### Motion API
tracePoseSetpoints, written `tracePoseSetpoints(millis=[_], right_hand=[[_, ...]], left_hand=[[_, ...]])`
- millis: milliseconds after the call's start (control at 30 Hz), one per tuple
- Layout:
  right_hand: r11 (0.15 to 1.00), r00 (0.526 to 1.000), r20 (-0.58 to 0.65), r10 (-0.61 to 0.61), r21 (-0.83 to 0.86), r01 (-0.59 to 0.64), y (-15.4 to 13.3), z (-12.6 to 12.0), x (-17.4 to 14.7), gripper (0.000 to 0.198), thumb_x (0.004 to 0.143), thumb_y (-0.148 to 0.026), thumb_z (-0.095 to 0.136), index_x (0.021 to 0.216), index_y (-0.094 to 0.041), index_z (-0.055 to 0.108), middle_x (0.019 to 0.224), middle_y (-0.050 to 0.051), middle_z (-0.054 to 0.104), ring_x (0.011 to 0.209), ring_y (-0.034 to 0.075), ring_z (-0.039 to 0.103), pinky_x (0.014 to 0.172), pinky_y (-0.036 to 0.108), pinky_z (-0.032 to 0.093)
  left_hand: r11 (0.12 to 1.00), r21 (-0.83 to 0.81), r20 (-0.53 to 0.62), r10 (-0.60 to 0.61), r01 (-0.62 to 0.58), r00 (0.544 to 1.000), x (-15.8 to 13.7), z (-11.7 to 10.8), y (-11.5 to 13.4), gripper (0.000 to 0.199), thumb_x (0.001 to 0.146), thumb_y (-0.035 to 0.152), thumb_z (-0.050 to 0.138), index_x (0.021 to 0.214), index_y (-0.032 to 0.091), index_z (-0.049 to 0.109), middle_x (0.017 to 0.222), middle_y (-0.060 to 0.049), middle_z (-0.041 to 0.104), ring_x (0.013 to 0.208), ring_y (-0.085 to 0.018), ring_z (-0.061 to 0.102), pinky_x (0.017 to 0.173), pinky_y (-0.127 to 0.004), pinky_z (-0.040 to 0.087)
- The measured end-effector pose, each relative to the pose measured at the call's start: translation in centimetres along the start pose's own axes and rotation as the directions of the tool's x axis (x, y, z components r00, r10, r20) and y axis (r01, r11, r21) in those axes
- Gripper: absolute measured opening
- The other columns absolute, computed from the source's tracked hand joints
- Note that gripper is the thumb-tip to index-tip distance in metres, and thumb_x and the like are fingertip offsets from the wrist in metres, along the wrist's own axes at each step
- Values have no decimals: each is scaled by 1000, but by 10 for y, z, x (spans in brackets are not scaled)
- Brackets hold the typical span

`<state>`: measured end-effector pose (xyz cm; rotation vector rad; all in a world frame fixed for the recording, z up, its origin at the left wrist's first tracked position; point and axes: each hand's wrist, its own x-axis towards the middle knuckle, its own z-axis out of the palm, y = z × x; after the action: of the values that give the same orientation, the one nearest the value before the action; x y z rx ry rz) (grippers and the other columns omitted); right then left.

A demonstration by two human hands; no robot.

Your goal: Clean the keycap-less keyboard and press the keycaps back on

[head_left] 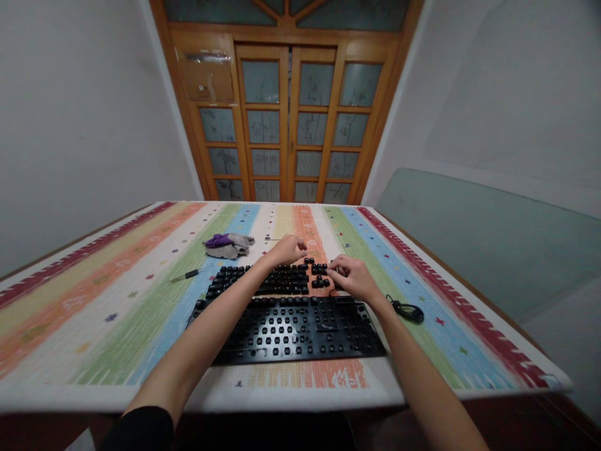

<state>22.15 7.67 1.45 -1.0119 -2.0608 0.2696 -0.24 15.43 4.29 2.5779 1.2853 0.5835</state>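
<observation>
A black keyboard [300,335] lies near the table's front edge, many of its key positions bare, with a row of keycaps along its top. Beyond it, loose black keycaps [286,285] are laid out in rows on the cloth. My left hand [290,249] hovers over the far side of these rows, its fingers loosely bent and slightly apart; no object shows in it. At the right end of the layout, my right hand [354,275] has its fingertips drawn together at a small keycap. My left forearm hides part of the keyboard and the keycaps.
A grey and purple cloth [229,245] lies at the back left. Nearer is a tool with a black handle [191,274], and a thin metal tool [272,238] lies behind my left hand. A coiled black cable [408,311] rests right of the keyboard on the striped tablecloth [141,300].
</observation>
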Motion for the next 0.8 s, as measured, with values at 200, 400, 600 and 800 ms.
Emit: tracePoseSetpoints(millis=[200,400,600,800], right_hand=[[999,992,-121,45,-15,-47,4,-2,0,17,84,-23,61,70,-18,69,72,4,68,59,14,55,60,28,41],[997,987,-154,44,-56,-53,7,-3,0,19,85,-26,61,70,-19,70,69,3,66,58,14,54,60,28,40],[997,987,-155,44,-60,-54,7,-3,0,19,84,-26,61,70,-19,71,70,3,66,58,14,53,59,28,40],[996,992,-101,77,-38,-82,10,-2,0,17,85,-27,61,73,-19,72,73,4,69,61,15,57,62,28,42]], left_hand=[[996,44,146,-78,72,986,27,22,-19,16,88,24,66,97,14,74,100,-7,75,97,-24,68,90,-32,51],[992,67,297,-121,106,947,34,42,-28,34,97,37,60,124,16,59,126,-9,60,107,-25,63,89,-44,56],[996,40,246,-82,74,966,32,47,-31,29,96,34,61,117,15,64,119,-9,64,104,-24,64,90,-42,55],[999,-30,41,33,-32,999,17,33,-21,16,88,27,66,88,14,77,92,-10,74,101,-26,63,99,-39,45]])
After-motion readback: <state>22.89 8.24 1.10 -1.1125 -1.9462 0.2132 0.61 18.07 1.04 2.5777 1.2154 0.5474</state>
